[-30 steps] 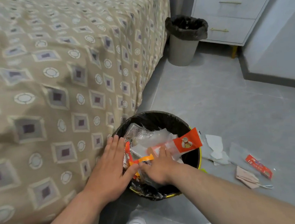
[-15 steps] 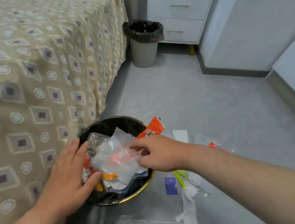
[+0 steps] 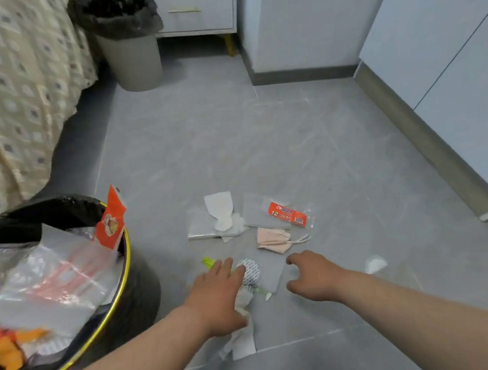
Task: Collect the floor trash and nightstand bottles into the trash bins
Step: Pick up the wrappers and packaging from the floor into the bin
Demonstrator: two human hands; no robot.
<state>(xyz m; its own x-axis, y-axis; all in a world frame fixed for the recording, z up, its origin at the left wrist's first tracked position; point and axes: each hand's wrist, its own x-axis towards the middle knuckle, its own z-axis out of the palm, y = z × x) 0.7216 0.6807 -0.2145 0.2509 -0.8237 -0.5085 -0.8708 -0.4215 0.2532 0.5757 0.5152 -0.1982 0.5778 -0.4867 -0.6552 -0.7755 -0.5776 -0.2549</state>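
Upper left, the beige bedspread [image 3: 11, 101] is showing grey squares; lower left, the black-lined bin [image 3: 127, 252] is showing a yellow rim. Mid-frame, a red-labelled wrapper [image 3: 287, 214] and pink mask [image 3: 272, 239] are lying on grey floor [image 3: 233, 142].

A beige bedspread [image 3: 19, 94], printed with squares and ringed circles, is hanging down the side of the bed on the left, and a dark shadowed strip [image 3: 73, 145] is lying along its foot. The grey tiled floor [image 3: 233, 144] is spreading across the middle, with pale grout lines [image 3: 293, 341] crossing it both far and near. At the far side a pale wall [image 3: 305, 19] is standing above a dark grey skirting board [image 3: 301, 75]. Along the right, flat pale cabinet panels [image 3: 444, 37] are running from far to near, sitting on a grey-brown plinth [image 3: 426, 141].
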